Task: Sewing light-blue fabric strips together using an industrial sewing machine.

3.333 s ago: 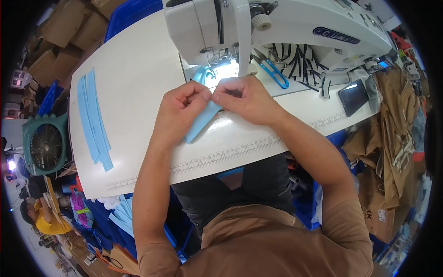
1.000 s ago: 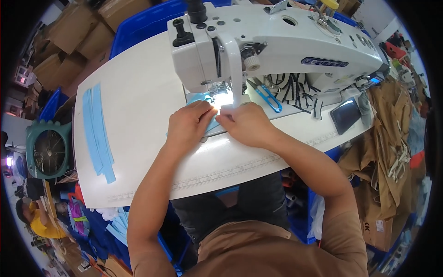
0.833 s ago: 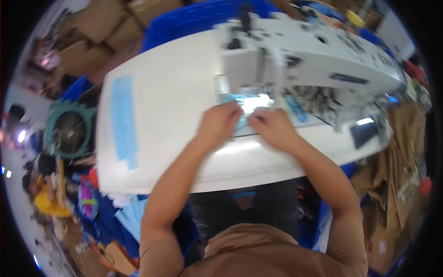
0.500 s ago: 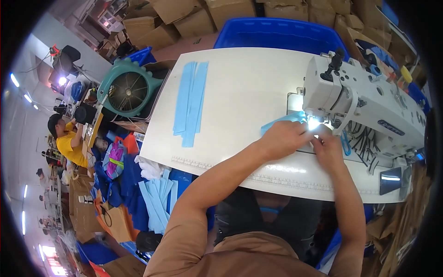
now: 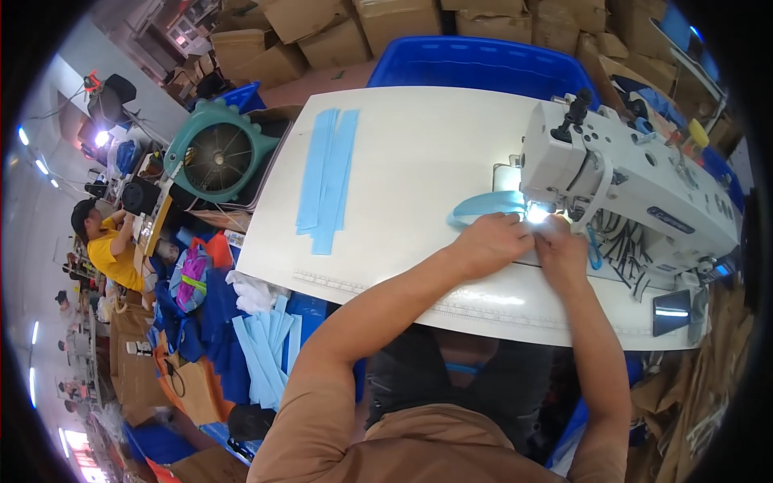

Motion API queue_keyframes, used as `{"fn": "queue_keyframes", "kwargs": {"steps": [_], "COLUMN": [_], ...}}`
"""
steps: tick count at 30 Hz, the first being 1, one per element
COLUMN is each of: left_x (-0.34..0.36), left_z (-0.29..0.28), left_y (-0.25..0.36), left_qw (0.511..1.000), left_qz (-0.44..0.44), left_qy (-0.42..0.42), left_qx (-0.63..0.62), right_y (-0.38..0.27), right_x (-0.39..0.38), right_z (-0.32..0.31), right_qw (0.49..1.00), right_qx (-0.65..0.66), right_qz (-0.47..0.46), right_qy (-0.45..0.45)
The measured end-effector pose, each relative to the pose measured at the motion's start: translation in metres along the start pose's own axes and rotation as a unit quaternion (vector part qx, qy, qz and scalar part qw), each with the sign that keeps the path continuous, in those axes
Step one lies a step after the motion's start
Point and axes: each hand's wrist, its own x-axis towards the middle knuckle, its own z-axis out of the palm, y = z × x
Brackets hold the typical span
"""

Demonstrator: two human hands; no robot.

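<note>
A white sewing machine stands on the right part of a white table, its lamp glowing at the needle. A light blue fabric strip curves into a loop on the table, with one end running in under the machine head. My left hand is closed on that strip just in front of the needle. Close beside it, my right hand is pinched at the strip's edge; its fingertips are partly lost in the glare. Several flat light blue strips lie overlapped on the table's left side.
A ruler scale runs along the table's front edge. Behind the table sits a blue bin, with cardboard boxes beyond. A green fan stands at the left. More blue strips hang below it. A person in yellow works farther off.
The strip by the needle has risen from lying flatter into an open loop. My hands have shifted only slightly and stay close together at the needle.
</note>
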Motion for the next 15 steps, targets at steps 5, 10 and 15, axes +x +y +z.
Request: {"fn": "queue_keyframes", "kwargs": {"steps": [5,10,15], "left_x": [-0.004,0.002,0.003], "left_z": [0.005,0.006,-0.017], "left_y": [0.0,0.006,-0.004], "left_qw": [0.999,0.998,0.981], "left_qz": [-0.004,-0.038,-0.102], "left_qy": [-0.029,-0.049,-0.084], "left_qx": [0.012,-0.034,-0.143], "right_y": [-0.003,0.005,0.012], "right_x": [-0.002,-0.008,-0.004], "right_z": [-0.005,-0.01,0.004], "right_qw": [0.986,0.992,0.994], "right_qx": [0.083,0.028,0.03], "right_qz": [0.137,0.096,0.058], "right_qy": [-0.04,-0.077,-0.093]}}
